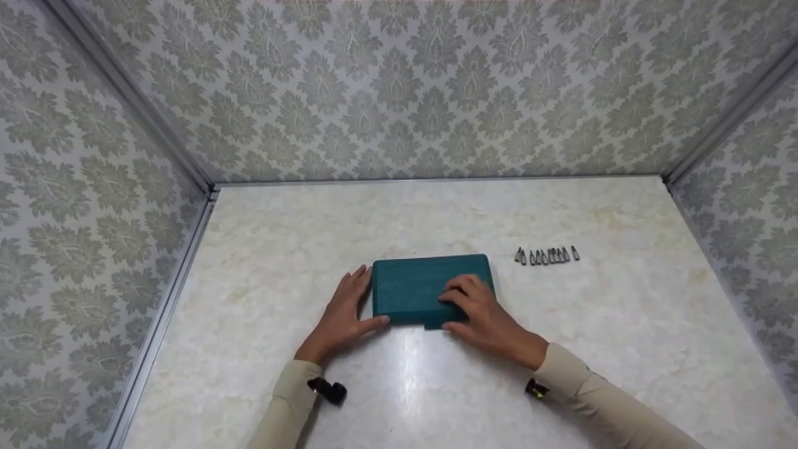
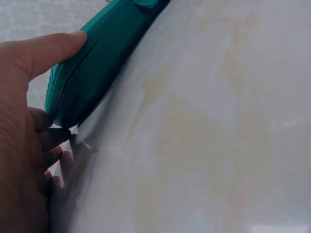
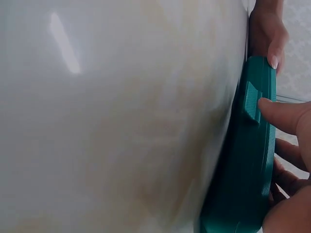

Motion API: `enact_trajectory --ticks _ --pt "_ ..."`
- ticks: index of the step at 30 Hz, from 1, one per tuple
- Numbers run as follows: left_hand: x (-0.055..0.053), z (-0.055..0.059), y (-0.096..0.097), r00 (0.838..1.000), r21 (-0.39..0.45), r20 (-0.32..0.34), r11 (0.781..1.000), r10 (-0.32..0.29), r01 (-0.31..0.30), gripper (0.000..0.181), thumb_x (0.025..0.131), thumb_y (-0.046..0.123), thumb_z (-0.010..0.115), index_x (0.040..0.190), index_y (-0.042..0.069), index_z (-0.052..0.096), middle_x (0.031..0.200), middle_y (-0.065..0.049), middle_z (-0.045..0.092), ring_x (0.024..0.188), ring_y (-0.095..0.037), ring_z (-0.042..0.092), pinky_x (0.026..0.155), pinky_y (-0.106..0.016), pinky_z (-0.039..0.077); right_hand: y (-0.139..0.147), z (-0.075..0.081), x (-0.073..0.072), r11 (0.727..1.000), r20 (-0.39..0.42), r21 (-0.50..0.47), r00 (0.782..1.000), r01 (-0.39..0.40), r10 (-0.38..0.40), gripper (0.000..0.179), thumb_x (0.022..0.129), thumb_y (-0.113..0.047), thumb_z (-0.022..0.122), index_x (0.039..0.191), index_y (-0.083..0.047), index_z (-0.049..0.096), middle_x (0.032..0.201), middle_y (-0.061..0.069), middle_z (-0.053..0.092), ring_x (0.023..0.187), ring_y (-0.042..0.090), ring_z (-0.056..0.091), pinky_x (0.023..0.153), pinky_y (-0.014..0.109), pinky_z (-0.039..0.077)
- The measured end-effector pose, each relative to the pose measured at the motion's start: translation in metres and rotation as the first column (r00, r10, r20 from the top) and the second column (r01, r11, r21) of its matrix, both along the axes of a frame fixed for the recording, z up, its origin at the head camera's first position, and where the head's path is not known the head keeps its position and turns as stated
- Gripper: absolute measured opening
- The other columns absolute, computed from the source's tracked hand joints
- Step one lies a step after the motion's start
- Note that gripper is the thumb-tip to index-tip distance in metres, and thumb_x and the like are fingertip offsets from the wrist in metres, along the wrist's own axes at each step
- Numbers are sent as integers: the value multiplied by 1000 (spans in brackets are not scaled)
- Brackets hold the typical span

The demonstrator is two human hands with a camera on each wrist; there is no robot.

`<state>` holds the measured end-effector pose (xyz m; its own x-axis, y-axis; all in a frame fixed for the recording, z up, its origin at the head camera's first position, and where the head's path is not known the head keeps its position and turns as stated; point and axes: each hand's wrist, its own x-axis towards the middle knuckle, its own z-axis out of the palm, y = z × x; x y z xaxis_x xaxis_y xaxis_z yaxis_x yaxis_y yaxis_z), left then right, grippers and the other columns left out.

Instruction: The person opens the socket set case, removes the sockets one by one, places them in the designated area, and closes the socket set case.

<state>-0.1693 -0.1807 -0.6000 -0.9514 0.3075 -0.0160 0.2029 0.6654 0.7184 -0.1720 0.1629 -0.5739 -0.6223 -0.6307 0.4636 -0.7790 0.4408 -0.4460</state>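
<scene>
A teal plastic case (image 1: 405, 284) with its lid down lies flat on the table. My left hand (image 1: 343, 318) rests at its left front corner, thumb on the front edge and the other fingers stretched along the left side. On the right part of the case, my right hand (image 1: 486, 315) has bent fingers over the lid. Its thumb touches the latch (image 3: 251, 104) on the front face, which stands out from the case. In the left wrist view, a thin dark seam runs along the case side (image 2: 92, 73). The inside of the case is hidden.
A row of several small metal pointed bits (image 1: 545, 257) lies on the table (image 1: 280, 231) to the right of the case. Patterned wall panels (image 1: 399, 93) enclose the back and both sides. Dark wrist cameras (image 1: 328, 391) sit at both cuffs.
</scene>
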Motion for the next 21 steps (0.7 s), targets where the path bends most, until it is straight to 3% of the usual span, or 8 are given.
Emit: enact_trajectory --ticks 5,12,21 --pt "1 0 1 1000 0 15 1000 6 -6 113 92 71 74 178 19 23 184 -6 19 170 -40 6 133 -69 13 -3 -4 -2 1000 -41 -11 999 -6 5 36 88 -15 95 116 -5 75 129 17 64 120 33 55 96 56 49" --pt "0 0 1 1000 -6 23 1000 10 -10 113 92 71 74 178 21 22 185 -5 18 170 -40 5 132 -72 14 -10 2 -2 1000 -10 17 1000 17 -17 30 88 -11 95 108 -7 74 123 14 62 116 32 54 91 54 47" --pt "0 0 1 1000 -6 16 1000 4 -4 111 93 70 72 178 22 20 185 -5 17 170 -40 5 131 -73 14 -21 8 4 976 -78 181 991 121 -109 29 89 -14 94 103 -11 69 114 9 56 110 29 51 84 46 45"
